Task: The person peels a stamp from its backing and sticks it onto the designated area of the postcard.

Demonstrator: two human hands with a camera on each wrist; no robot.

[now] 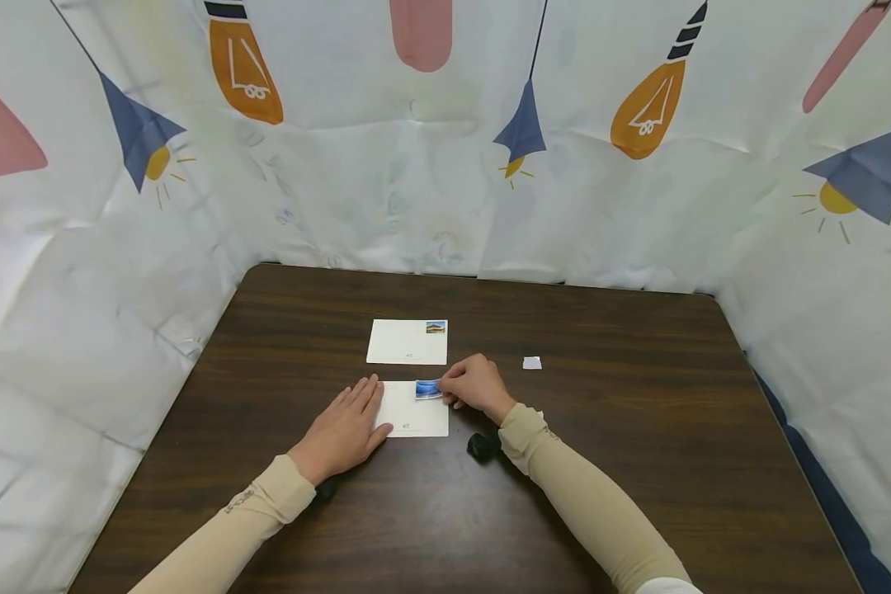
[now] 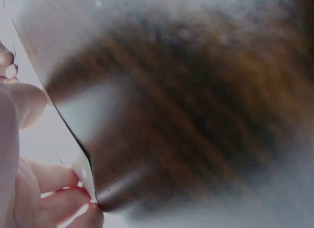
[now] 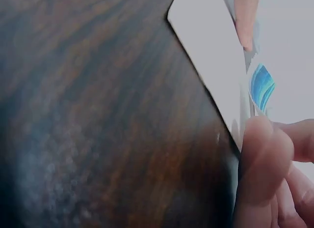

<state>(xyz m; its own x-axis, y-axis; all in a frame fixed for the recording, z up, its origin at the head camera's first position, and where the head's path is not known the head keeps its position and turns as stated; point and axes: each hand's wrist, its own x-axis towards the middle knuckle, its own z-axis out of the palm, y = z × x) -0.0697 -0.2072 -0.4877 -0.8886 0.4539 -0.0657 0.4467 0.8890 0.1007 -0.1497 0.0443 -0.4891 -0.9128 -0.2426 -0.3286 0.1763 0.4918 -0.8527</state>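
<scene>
A white envelope-like card (image 1: 416,417) lies on the table in front of me. My left hand (image 1: 345,429) rests on its left side with fingers extended, the thumb on the lower left part. In the left wrist view the fingers (image 2: 59,203) lie at the card's edge. My right hand (image 1: 478,388) pinches a blue postage stamp (image 1: 426,388) by its right end, over the card's upper right corner. The stamp (image 3: 262,85) bends up from the card in the right wrist view, its near end hidden by thumb and fingertips.
Just beyond lies a second white card (image 1: 401,342) bearing a colourful stamp (image 1: 436,327) at its upper right. A small white paper piece (image 1: 532,363) sits to the right on the dark wooden table (image 1: 638,371). Printed fabric (image 1: 341,190) hangs around the table's far side.
</scene>
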